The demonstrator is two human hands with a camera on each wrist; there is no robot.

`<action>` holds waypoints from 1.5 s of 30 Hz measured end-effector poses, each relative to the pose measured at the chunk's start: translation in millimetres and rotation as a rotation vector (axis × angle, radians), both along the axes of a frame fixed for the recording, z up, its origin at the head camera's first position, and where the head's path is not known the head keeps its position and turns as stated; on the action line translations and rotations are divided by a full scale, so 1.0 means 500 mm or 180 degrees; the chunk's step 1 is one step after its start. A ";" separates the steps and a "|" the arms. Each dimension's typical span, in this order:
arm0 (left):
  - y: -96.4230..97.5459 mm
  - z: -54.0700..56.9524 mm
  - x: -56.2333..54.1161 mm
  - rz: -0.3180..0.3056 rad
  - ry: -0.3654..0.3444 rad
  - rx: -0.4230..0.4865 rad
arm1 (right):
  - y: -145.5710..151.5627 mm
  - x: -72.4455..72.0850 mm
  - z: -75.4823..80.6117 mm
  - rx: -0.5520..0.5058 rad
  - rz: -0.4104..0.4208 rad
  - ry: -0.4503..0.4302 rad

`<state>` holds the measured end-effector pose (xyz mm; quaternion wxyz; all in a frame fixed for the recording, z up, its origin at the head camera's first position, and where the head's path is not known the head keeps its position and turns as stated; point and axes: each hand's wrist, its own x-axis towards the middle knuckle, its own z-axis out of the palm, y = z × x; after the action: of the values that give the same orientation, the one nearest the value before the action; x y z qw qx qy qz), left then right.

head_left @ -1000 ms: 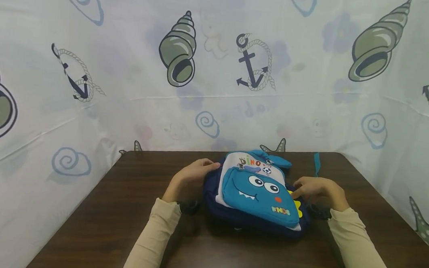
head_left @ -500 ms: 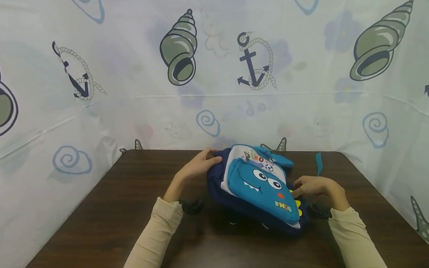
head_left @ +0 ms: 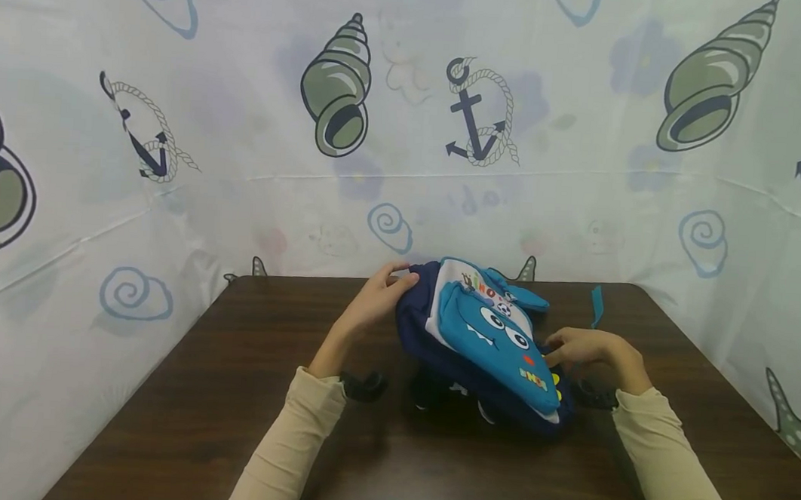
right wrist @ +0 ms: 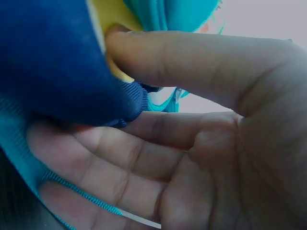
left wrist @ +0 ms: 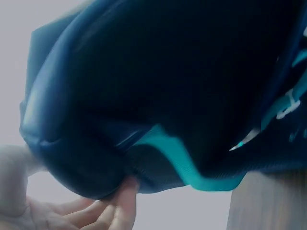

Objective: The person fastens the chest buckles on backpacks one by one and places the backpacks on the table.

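Backpack, blue, dinosaur front: left side raised

Right of centre in the head view, over the surface. Tilted more steeply than half a second ago, exposing dark parts beneath, unidentified. Grip: left hand grasping upper-left edge; right hand pinching right edge. Upper panel apparently lettered DINO; pocket lettering too slanted.

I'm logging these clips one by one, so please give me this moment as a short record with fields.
object: navy-and-blue dinosaur backpack, cartoon face showing
left hand: grips the backpack's navy edge
right hand: pinches the opposite side, thumb on the yellow spikes
pose: tilted, left-hand side raised off the dark wood table
strap: teal strap beyond the right hand
backdrop: white cloth printed with shells and anchors
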<state>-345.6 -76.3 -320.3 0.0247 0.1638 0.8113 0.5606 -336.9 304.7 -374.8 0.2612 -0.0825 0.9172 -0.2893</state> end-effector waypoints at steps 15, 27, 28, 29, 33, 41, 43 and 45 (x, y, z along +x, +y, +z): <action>0.030 0.014 0.025 0.0239 0.0040 0.0657 | -0.023 0.005 -0.005 -0.0039 0.0108 0.0063; 0.047 0.023 0.043 0.0188 -0.0049 0.0884 | -0.041 0.008 0.007 0.0056 0.0327 0.0152; 0.049 0.023 0.044 0.0179 -0.0055 0.0882 | -0.042 0.008 0.007 0.0060 0.0331 0.0160; 0.051 0.024 0.045 0.0159 -0.0057 0.0888 | -0.043 0.008 0.007 0.0070 0.0330 0.0168; 0.058 0.026 0.050 0.0020 -0.0057 0.1039 | -0.045 0.008 0.007 0.0121 0.0397 0.0225; 0.062 0.029 0.062 -0.0368 0.0044 0.1257 | -0.068 0.003 -0.007 0.0034 0.0445 0.0233; 0.060 0.029 0.062 -0.0363 0.0074 0.1202 | -0.072 0.000 -0.010 0.0005 0.0444 0.0217; 0.060 0.031 0.061 -0.0367 0.0115 0.1146 | -0.075 -0.002 -0.012 -0.0004 0.0433 0.0216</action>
<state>-315.1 -46.4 -305.0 0.0125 0.2219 0.6874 0.6914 -337.8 267.1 -380.9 0.2489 -0.1546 0.9176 -0.2685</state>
